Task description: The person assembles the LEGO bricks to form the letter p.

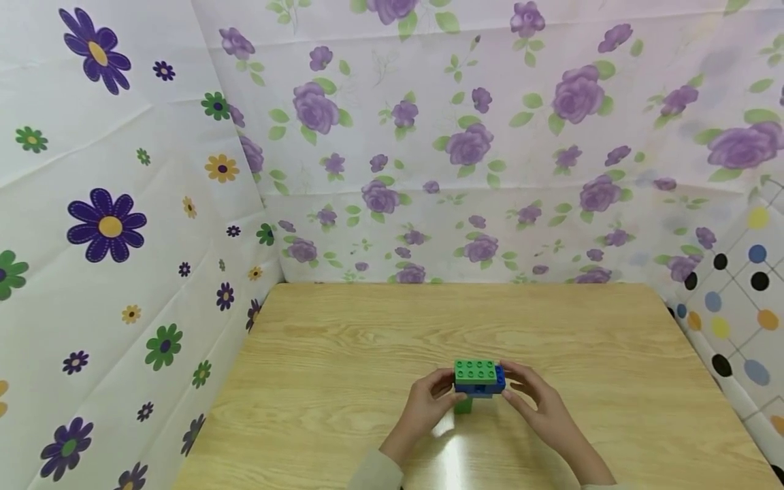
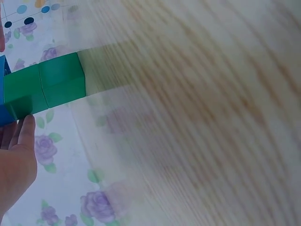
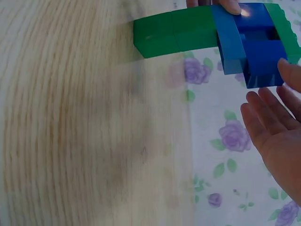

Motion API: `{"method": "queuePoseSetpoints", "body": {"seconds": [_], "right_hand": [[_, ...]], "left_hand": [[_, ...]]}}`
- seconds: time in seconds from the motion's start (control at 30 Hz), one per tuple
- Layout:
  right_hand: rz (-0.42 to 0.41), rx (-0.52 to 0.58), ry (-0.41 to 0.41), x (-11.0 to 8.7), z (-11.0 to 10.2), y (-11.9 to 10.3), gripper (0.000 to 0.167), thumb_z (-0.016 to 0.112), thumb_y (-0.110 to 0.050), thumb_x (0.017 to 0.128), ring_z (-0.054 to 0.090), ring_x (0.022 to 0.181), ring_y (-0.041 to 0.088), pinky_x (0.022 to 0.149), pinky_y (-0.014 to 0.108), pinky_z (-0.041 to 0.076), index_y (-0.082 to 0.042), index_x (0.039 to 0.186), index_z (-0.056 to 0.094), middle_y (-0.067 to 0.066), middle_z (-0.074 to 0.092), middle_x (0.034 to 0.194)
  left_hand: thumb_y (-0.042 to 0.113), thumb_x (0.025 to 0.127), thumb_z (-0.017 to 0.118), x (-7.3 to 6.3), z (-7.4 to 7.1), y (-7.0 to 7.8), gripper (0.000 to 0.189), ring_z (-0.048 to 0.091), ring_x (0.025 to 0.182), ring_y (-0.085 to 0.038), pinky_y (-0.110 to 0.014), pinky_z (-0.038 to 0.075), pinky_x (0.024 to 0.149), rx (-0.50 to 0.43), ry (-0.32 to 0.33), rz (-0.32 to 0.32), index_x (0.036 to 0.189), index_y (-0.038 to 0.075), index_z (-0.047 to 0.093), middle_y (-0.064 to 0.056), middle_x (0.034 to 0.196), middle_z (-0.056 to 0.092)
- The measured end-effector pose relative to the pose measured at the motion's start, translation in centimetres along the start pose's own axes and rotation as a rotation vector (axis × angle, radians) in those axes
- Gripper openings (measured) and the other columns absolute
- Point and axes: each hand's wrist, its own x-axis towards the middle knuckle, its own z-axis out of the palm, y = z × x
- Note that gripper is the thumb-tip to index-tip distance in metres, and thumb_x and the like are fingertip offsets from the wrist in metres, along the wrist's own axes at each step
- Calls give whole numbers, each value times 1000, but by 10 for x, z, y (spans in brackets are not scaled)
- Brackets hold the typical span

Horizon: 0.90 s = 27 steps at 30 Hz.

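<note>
A structure of toy building bricks stands on the table: a green studded brick [image 1: 474,371] on top, dark blue bricks [image 3: 265,56] under it, then a lighter blue brick [image 3: 230,42], all borne by a column of two green blocks [image 3: 176,33]. My left hand [image 1: 427,401] grips the left end, its thumb at the front. From the right, my right hand [image 1: 542,405] pinches the end of a dark blue brick between thumb and fingers. The left wrist view has the green column [image 2: 44,84] with left fingers beside it; the upper bricks are mostly cut off there.
A wood-grain table [image 1: 343,340] spreads around the bricks. Flower-printed cloth [image 1: 380,197] hangs behind it, another flowered sheet [image 1: 110,286] at left, and a dotted sheet [image 1: 735,299] at right.
</note>
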Motion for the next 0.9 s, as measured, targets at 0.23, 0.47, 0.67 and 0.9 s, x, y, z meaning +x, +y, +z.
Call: {"method": "queuePoseSetpoints", "body": {"seconds": [0.23, 0.47, 0.67, 0.9], "right_hand": [[9, 37, 47, 0, 5, 4, 38, 60, -8, 95, 54, 116, 3, 96, 33, 52, -9, 133, 53, 5, 58, 129], [11, 50, 48, 1, 5, 6, 38, 60, -8, 95, 54, 116, 4, 96, 31, 51, -6, 132, 54, 6, 59, 128], [-9, 72, 65, 3, 7, 5, 39, 61, -5, 94, 57, 114, 8, 93, 25, 52, -5, 132, 53, 9, 59, 128], [-24, 42, 102, 11, 9, 2, 39, 60, -3, 94, 60, 110, 9, 90, 20, 52, -9, 133, 54, 11, 61, 123]], "left_hand": [[15, 87, 73, -4, -4, 0, 42, 57, 116, -23, -31, 48, 101, 27, -25, -2, 126, 13, 60, -3, 123, 61], [10, 88, 71, -6, -11, -4, 42, 56, 118, -23, -30, 48, 100, 26, -51, 59, 128, 15, 59, -3, 126, 60], [7, 87, 69, -3, -12, -5, 42, 58, 115, -22, -28, 49, 99, 16, -39, 80, 128, 11, 59, -6, 125, 61], [7, 89, 67, 1, -11, -2, 42, 60, 111, -25, -25, 51, 95, 8, -14, 95, 130, 6, 58, -10, 122, 62]]}}
